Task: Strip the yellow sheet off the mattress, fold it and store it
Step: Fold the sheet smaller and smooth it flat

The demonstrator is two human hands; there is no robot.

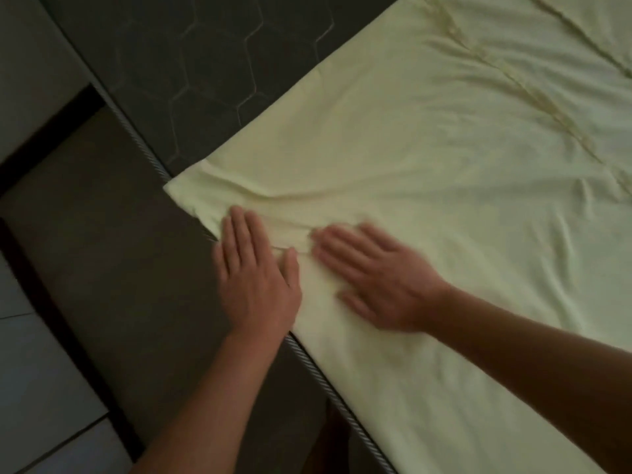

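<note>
The pale yellow sheet [427, 165] lies spread flat on top of the dark mattress [191, 66], with one straight edge running diagonally and a corner near the mattress's side. My left hand [256, 278] rests palm down on the sheet at the mattress edge, fingers together and flat. My right hand [376, 282] lies flat on the sheet beside it, fingers spread and blurred by motion. Neither hand grips the fabric. A long ridge of wrinkles crosses the sheet at the upper right.
The bare mattress top with a hexagon quilt pattern shows at the upper left. A corded piping [307, 360] runs along the mattress edge. Below lies the dark bed frame [113, 268], and pale floor tiles [37, 388] at the lower left.
</note>
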